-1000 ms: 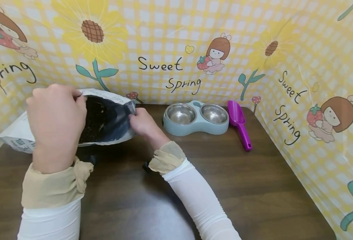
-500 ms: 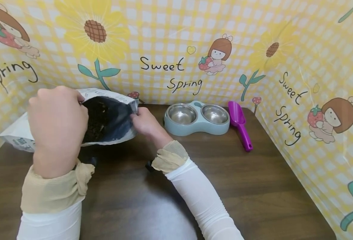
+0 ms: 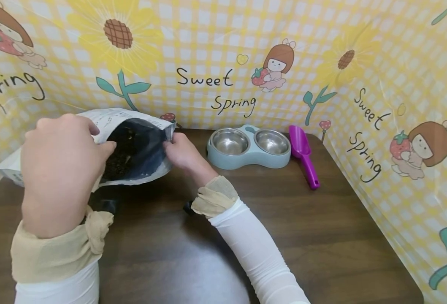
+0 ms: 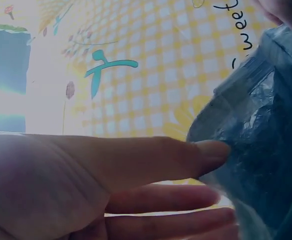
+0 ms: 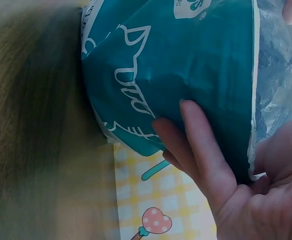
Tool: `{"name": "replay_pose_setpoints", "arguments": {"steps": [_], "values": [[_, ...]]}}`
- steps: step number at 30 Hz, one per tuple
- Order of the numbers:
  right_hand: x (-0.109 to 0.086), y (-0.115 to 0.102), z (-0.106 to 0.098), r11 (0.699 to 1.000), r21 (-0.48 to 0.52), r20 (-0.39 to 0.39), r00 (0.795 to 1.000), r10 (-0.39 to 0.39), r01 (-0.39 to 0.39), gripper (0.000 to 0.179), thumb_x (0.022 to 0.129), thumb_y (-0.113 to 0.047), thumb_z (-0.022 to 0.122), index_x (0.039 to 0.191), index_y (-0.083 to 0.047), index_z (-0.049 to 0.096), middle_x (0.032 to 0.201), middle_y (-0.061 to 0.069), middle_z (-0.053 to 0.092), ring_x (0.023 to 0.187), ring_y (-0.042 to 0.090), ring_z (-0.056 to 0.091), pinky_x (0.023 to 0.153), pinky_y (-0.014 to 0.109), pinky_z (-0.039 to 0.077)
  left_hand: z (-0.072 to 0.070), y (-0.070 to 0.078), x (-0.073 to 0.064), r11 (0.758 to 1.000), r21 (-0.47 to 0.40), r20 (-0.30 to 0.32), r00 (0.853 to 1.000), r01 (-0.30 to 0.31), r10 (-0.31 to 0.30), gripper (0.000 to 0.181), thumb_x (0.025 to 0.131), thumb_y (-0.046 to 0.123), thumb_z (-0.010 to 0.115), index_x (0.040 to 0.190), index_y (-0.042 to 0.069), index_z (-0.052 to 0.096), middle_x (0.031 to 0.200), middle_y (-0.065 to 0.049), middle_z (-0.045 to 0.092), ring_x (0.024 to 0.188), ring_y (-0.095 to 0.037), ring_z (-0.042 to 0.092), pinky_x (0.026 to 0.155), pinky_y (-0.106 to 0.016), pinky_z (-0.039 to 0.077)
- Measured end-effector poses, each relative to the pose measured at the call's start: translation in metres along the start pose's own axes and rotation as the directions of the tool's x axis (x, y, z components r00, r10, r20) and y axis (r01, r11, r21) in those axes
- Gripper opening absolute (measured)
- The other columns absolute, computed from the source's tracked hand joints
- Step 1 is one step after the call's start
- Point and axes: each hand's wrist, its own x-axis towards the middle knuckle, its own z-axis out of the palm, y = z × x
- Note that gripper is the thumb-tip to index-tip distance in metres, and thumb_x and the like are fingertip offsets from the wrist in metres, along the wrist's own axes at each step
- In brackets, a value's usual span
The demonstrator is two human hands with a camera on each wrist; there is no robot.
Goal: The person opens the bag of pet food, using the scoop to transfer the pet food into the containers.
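A foil-lined bag [image 3: 153,147], white on one side, lies tilted at the left with its mouth toward me. Dark brown crumbly contents [image 3: 122,152] show inside. In the right wrist view, its other side [image 5: 160,75] is teal with a white cat outline. My right hand [image 3: 183,154] grips the right corner of the mouth, thumb inside and fingers outside. My left hand [image 3: 61,169] is at the left of the mouth, thumb and forefinger spread. The left wrist view shows its thumb [image 4: 150,160] over the bag's edge, with the fingers straight below.
A pale blue double pet bowl [image 3: 247,160] with two steel dishes stands at the back of the wooden table [image 3: 322,253]. To its right lies a purple scoop [image 3: 303,156]. A yellow checked cloth [image 3: 204,38] covers the walls.
My left hand has shifted left and slightly down, its thumb and forefinger parting at the bag's rim. More of the white upper side shows. The right hand keeps its grip.
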Motion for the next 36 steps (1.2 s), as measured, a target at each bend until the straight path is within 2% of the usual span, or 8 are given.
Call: {"name": "replay_pose_setpoints", "arguments": {"steps": [5,8,15,19,23,29,32,36], "values": [[-0.001,-0.001,-0.002,1.000,-0.017,-0.003,1.000,0.006,-0.006,0.030,0.111,-0.007,0.049,0.121,0.009,0.072,0.098,0.011,0.069,0.085,0.015,0.061,0.076,0.023,0.049,-0.001,0.003,-0.002,1.000,-0.007,0.063,0.998,-0.010,0.010,0.032,0.088,0.028,0.081,0.095,-0.003,0.078,0.096,-0.035,0.073,0.094,-0.064,0.062,0.071,-0.065,0.051],[-0.002,-0.003,-0.004,0.999,-0.044,0.006,1.000,0.002,-0.002,0.030,0.111,-0.007,0.050,0.123,0.008,0.072,0.106,0.015,0.073,0.088,0.015,0.061,0.078,0.023,0.048,0.000,0.004,-0.004,1.000,-0.017,0.051,0.998,-0.024,0.025,0.030,0.082,0.022,0.084,0.072,-0.003,0.071,0.079,-0.031,0.068,0.083,-0.060,0.064,0.056,-0.060,0.051],[-0.004,-0.004,-0.010,0.990,-0.136,0.037,0.999,-0.025,0.030,0.021,0.110,-0.010,0.054,0.111,0.005,0.069,0.085,0.004,0.061,0.070,0.013,0.056,0.064,0.022,0.046,0.003,0.001,-0.007,1.000,0.002,-0.001,1.000,-0.005,0.005,0.023,0.075,0.011,0.067,0.056,0.002,0.058,0.068,-0.030,0.062,0.068,-0.062,0.061,0.043,-0.055,0.044],[-0.008,-0.004,-0.016,0.993,-0.119,0.133,0.991,0.025,-0.009,0.018,0.110,-0.016,0.057,0.117,-0.001,0.064,0.085,0.008,0.069,0.061,0.014,0.064,0.061,0.035,0.062,0.001,0.000,-0.006,1.000,0.007,0.035,0.999,-0.006,0.006,0.021,0.076,0.010,0.066,0.058,0.003,0.060,0.071,-0.031,0.062,0.069,-0.060,0.061,0.041,-0.053,0.043],[-0.011,-0.003,-0.025,0.993,-0.065,0.311,0.944,0.109,-0.094,0.027,0.110,-0.027,0.061,0.126,-0.004,0.060,0.097,0.020,0.078,0.064,0.024,0.076,0.075,0.055,0.067,0.000,-0.003,-0.006,1.000,0.008,0.076,0.997,-0.014,0.013,0.017,0.076,0.010,0.067,0.061,0.003,0.064,0.074,-0.033,0.062,0.071,-0.058,0.061,0.041,-0.050,0.043],[-0.017,-0.001,-0.035,0.974,-0.153,0.507,0.833,0.220,-0.165,0.023,0.110,-0.025,0.064,0.115,-0.003,0.068,0.108,0.028,0.081,0.073,0.021,0.080,0.074,0.042,0.068,0.000,-0.004,-0.004,1.000,0.014,0.123,0.992,-0.019,0.018,0.022,0.081,0.016,0.068,0.062,0.005,0.065,0.075,-0.028,0.064,0.072,-0.053,0.062,0.043,-0.048,0.044],[-0.020,0.000,-0.034,0.967,-0.150,0.521,0.814,0.255,-0.207,0.018,0.109,-0.017,0.064,0.108,0.000,0.070,0.107,0.028,0.081,0.072,0.018,0.079,0.072,0.036,0.067,0.001,-0.003,-0.005,0.999,0.003,0.100,0.994,-0.039,0.038,0.025,0.081,0.015,0.067,0.059,0.006,0.060,0.067,-0.023,0.062,0.069,-0.050,0.061,0.042,-0.047,0.042],[-0.022,0.001,-0.030,0.958,-0.133,0.500,0.817,0.287,-0.256,0.018,0.109,-0.013,0.064,0.102,0.002,0.072,0.097,0.025,0.082,0.068,0.017,0.078,0.070,0.034,0.067,0.002,-0.001,-0.007,0.995,-0.010,0.023,0.995,-0.098,0.099,0.025,0.077,0.009,0.066,0.055,0.008,0.055,0.058,-0.018,0.057,0.062,-0.050,0.058,0.043,-0.049,0.041]]}}
